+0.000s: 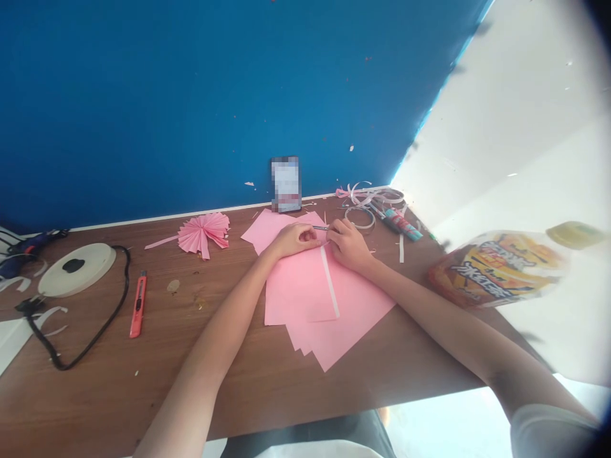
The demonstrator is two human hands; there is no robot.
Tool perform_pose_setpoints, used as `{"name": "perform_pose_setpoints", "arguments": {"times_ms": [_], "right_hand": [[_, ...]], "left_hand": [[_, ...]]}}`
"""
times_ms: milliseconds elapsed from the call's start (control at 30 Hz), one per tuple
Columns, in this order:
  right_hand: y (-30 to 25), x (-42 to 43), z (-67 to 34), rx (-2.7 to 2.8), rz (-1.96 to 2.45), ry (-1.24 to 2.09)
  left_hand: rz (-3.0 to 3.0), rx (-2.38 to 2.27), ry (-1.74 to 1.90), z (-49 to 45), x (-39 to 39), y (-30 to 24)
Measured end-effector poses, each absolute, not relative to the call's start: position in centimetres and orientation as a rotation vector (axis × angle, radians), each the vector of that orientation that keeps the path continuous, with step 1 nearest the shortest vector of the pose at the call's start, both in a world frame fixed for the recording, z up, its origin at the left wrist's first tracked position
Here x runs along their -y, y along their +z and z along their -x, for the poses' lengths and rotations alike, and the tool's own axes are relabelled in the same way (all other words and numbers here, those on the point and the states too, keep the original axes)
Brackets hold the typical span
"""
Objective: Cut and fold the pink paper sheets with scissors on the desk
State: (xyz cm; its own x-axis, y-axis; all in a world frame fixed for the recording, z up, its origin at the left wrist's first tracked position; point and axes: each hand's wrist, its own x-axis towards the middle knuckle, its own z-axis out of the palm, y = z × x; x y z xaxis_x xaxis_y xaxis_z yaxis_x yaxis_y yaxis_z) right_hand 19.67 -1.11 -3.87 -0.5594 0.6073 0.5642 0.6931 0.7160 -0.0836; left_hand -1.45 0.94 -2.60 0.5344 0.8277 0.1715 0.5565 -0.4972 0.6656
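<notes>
A stack of pink paper sheets [329, 305] lies on the brown table [143, 381]. A white strip, maybe a ruler [330, 281], runs down the top sheet. My left hand [296, 240] is closed, pressing on the paper's far edge. My right hand [347, 245] is closed around a thin pen-like tool [321, 228], its tip at the paper's top edge beside the left hand's fingers. A folded pink paper fan [204, 234] rests to the left.
A red utility knife [138, 304], a white round disc [76, 268] with a black cable [95, 331], white paper curls and markers [401, 222], a snack bag [496, 267] at the right edge, a small card against the blue wall [286, 183].
</notes>
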Motion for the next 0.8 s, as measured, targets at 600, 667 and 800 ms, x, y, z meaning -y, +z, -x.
{"name": "perform_pose_setpoints", "arguments": {"times_ms": [600, 667, 800], "right_hand": [[-4.15, 0.9, -20.03, 2.186, 1.1, -0.168], [-4.18, 0.85, -19.99, 2.196, 1.095, -0.158], [-4.03, 0.85, -19.86, 2.232, 1.041, -0.099]], "left_hand": [[-2.385, -1.193, 0.627, 1.2, -0.62, -2.19], [-2.402, -1.194, 0.624, 1.16, -0.6, -2.16], [-2.429, -1.204, 0.622, 1.06, -0.53, -2.21]]}}
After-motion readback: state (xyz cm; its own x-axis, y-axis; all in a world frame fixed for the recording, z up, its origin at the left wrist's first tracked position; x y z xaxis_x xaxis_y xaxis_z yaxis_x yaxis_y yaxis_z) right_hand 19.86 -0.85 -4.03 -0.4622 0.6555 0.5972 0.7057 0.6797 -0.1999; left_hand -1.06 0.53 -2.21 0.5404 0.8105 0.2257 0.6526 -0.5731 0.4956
